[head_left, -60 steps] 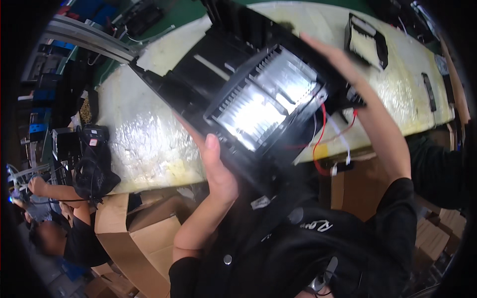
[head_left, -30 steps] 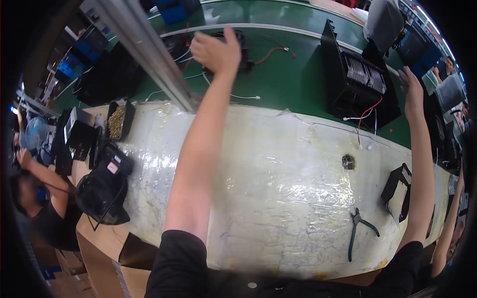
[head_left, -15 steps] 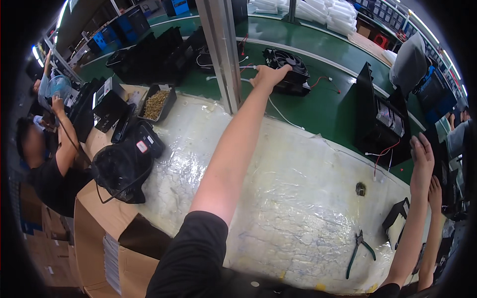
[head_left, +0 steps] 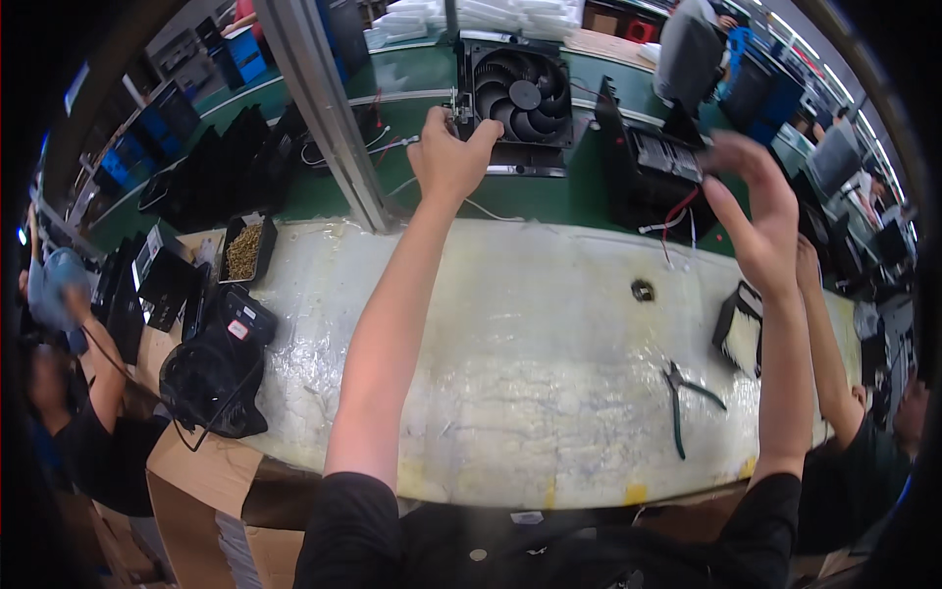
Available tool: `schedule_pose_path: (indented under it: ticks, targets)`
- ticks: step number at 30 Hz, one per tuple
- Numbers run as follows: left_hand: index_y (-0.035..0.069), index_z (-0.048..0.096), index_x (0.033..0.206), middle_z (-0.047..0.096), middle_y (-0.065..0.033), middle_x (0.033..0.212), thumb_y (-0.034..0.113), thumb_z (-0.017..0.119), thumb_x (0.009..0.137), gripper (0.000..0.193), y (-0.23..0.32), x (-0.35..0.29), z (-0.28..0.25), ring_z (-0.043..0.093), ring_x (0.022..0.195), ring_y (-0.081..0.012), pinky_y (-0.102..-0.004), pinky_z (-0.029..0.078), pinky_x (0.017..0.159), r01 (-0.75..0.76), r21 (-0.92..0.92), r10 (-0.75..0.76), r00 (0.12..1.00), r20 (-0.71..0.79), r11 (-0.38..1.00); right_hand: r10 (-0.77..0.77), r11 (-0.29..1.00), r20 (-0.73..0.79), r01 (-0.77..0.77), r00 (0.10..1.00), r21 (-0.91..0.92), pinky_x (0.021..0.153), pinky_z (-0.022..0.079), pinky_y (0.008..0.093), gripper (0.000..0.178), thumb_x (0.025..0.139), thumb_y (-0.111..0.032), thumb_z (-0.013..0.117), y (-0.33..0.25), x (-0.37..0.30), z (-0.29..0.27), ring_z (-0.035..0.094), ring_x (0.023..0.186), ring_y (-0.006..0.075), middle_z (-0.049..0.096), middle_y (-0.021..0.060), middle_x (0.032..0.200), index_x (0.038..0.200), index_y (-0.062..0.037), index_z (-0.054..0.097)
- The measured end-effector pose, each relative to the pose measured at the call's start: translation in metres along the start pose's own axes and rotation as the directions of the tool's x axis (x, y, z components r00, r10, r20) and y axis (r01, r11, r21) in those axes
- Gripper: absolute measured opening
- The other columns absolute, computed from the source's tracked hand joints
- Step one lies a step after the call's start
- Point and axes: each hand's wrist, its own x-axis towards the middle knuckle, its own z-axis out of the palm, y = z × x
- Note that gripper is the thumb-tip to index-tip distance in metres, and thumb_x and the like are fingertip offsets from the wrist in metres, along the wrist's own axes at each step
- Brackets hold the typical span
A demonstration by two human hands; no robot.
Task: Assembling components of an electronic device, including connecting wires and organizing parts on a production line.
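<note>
On the green conveyor (head_left: pixel 549 196) beyond the bench's far edge, left hand (head_left: pixel 449 155) pinches the black fan (head_left: pixel 518 98) by its rigid frame corner (light, blades fragile); right hand (head_left: pixel 751 211) hangs open, empty.

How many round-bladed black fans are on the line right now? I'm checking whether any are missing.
1: the black fan stands on the green belt at top centre, its left edge gripped by the left hand. Others may be hidden inside the black housings nearby.

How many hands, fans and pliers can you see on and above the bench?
Hands of the person: 2, left hand on the black fan, right hand open in the air.
Black fan: 1
Pliers: 1
Total: 4
</note>
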Motion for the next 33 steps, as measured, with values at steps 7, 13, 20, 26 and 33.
schedule_pose_path:
  ticks: [7,13,20,26,33]
  targets:
    - [-0.001,0.059,0.090,0.063,-0.0064,0.078,0.024,0.077,0.065,0.039,0.080,-0.132,-0.088,0.057,0.068,-0.0142,-0.0285,0.046,0.064,-0.107,-0.508,0.289,0.911,0.295,0.855,-0.338,0.941,0.248,0.335,0.908,0.056,0.068,0.051,0.0296,0.029,0.083,-0.018,0.076,-0.082,0.040,0.012,0.062,0.083,0.0098,0.068,0.0084,0.099,0.101,0.0039,0.069]
    - [-0.003,0.051,0.110,0.062,-0.0105,0.088,0.030,0.084,0.067,0.063,0.092,-0.232,-0.175,0.058,0.074,-0.0148,-0.0285,0.048,0.067,0.130,-0.055,-0.044,0.656,0.754,0.990,0.178,0.907,0.592,-0.365,0.786,0.212,0.103,0.039,0.0302,0.093,0.059,-0.023,0.085,-0.088,-0.056,0.017,0.056,0.114,0.0185,0.059,0.0111,0.122,0.137,0.0043,0.043]
    - [-0.003,0.059,0.118,0.060,-0.0077,0.090,0.024,0.079,0.080,0.051,0.067,-0.316,-0.205,0.049,0.064,-0.0090,-0.0233,0.040,0.055,-0.045,0.011,0.030,0.809,0.586,0.999,0.233,0.916,0.555,-0.372,0.798,0.151,0.089,0.052,0.0313,0.077,0.067,-0.018,0.084,-0.102,-0.127,0.026,0.062,0.101,0.0196,0.062,0.0143,0.114,0.133,0.0032,0.050]
    - [-0.002,0.068,0.108,0.061,-0.0180,0.097,0.019,0.068,0.088,0.028,0.054,-0.347,-0.199,0.061,0.075,-0.0340,-0.0367,0.048,0.069,0.042,-0.025,-0.026,0.889,0.456,0.999,0.539,0.703,0.376,-0.649,0.753,0.291,0.081,0.056,0.0298,0.085,0.066,-0.010,0.084,-0.119,-0.179,0.041,0.062,0.100,0.0177,0.060,0.0144,0.116,0.138,0.0063,0.042]
    - [-0.007,0.059,0.122,0.060,-0.0185,0.076,0.007,0.050,0.097,0.030,0.032,-0.334,-0.159,0.057,0.065,-0.0226,-0.0330,0.046,0.064,-0.013,-0.022,0.020,0.939,0.342,1.000,0.736,0.427,0.302,-0.761,0.606,0.489,0.091,0.049,0.0286,0.084,0.071,-0.017,0.084,-0.083,-0.206,0.091,0.058,0.106,0.0148,0.057,0.0137,0.126,0.140,0.0015,0.041]
